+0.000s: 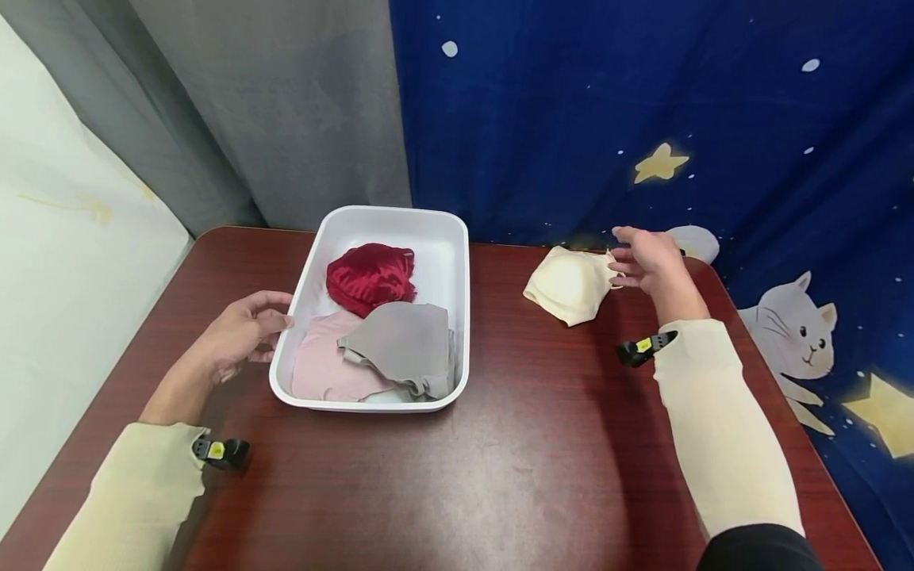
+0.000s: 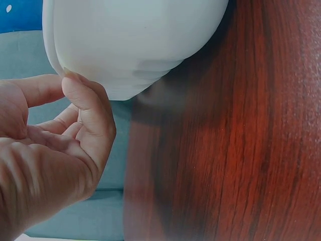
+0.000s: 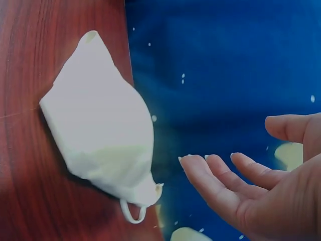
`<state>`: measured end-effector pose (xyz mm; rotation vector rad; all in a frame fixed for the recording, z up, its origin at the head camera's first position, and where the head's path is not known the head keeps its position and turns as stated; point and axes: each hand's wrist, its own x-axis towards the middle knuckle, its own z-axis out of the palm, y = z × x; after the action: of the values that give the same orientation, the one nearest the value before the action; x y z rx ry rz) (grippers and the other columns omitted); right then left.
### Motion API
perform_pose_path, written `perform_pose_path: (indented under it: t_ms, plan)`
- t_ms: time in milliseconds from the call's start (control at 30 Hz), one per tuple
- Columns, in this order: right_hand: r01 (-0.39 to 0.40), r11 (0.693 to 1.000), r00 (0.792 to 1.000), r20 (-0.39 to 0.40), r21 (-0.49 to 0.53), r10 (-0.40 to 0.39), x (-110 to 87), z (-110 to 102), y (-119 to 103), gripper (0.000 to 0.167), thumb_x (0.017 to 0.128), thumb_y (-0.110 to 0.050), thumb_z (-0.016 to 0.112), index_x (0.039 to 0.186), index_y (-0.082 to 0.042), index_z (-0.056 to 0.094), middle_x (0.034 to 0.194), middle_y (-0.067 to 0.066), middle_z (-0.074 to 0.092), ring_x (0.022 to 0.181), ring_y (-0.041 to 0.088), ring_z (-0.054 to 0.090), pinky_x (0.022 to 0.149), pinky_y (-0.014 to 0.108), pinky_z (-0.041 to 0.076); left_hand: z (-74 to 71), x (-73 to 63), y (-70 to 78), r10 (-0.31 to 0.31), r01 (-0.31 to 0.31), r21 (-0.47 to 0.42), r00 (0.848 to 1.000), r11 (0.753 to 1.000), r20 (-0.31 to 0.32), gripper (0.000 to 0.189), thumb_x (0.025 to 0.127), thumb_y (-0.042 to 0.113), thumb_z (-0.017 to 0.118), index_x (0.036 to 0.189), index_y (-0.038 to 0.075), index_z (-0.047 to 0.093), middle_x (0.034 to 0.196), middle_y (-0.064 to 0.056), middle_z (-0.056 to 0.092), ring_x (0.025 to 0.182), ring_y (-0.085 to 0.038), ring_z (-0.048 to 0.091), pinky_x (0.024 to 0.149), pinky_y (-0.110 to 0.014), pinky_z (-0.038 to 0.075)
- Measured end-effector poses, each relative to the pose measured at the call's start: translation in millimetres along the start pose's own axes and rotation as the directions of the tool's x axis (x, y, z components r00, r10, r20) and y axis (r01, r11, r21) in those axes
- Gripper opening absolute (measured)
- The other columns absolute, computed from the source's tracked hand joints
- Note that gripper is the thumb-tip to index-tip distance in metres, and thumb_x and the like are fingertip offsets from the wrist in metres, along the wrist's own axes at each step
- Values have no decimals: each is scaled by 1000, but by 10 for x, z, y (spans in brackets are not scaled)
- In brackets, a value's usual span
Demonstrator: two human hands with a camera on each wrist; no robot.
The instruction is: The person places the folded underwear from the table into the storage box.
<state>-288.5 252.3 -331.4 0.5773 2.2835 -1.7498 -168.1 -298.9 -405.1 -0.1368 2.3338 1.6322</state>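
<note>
A white plastic bin (image 1: 462, 317) stands on the table, holding a dark red satin bra (image 1: 371, 274), a grey bra (image 1: 410, 341) and a pale pink folded garment (image 1: 332, 361). At the bin's left side, my left hand (image 1: 246, 329) touches the rim with thumb and fingertips, the fingers loosely bent; the left wrist view shows them right at the rim (image 2: 52, 45). A cream bra (image 1: 569, 284), folded cup up, lies near the table's back edge. Beside its right end is my right hand (image 1: 646, 258), fingers spread and relaxed, holding nothing. In the right wrist view, a gap separates the fingertips from the cream bra (image 3: 100, 120).
The brown wooden table (image 1: 500, 460) reaches back to a grey curtain (image 1: 286, 103) and a dark blue curtain (image 1: 543, 119) with stars and a cat print. A white surface (image 1: 64, 198) borders it on the left. Each wrist wears a small black camera (image 1: 646, 347).
</note>
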Motion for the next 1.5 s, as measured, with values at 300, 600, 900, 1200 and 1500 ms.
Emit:
perform_pose_path:
  t_ms: [300, 600, 900, 1200, 1500]
  plan:
    - [-126, 981, 990, 83, 148, 114, 60, -162, 213, 68, 100, -42, 46, 155, -11, 22, 159, 17, 21, 137, 37, 39, 101, 49, 41, 0, 4, 7, 4, -4, -1, 1000, 1000, 0, 47, 97, 13, 52, 140, 3, 36, 87, 1, 64, 69, -14, 61, 59, -31, 55]
    - [-232, 946, 970, 132, 228, 206, 127, -198, 363, 74, 100, -39, 45, 156, -9, 10, 159, 15, 20, 140, 36, 34, 100, 48, 44, 1, -4, 8, 0, 0, 5, 1000, 1000, 2, 47, 97, 12, 51, 140, 3, 35, 88, 2, 65, 69, -14, 61, 59, -31, 54]
    - [-268, 933, 961, 140, 241, 240, 194, -128, 456, 75, 100, -36, 42, 156, -7, 3, 160, 17, 13, 141, 40, 29, 110, 51, 32, 5, -27, -9, -12, 12, -2, 1000, 1000, 1, 47, 97, 13, 51, 141, 3, 35, 89, 1, 65, 70, -15, 61, 60, -31, 54]
    - [-305, 915, 952, 124, 264, 281, 261, -73, 530, 76, 99, -39, 44, 157, -10, 3, 161, 16, 12, 142, 36, 29, 111, 50, 31, 0, -28, 5, -12, 12, 5, 1000, 1000, -3, 48, 97, 14, 51, 141, 4, 35, 88, 2, 65, 70, -15, 62, 60, -32, 54]
    - [-333, 879, 942, 81, 341, 325, 307, 33, 486, 77, 96, -36, 54, 156, -13, 11, 154, 12, 26, 130, 25, 46, 107, 43, 40, 5, -21, 40, -11, 11, 8, 1000, 1000, 2, 48, 97, 14, 51, 141, 3, 35, 89, 1, 66, 70, -15, 61, 61, -32, 55]
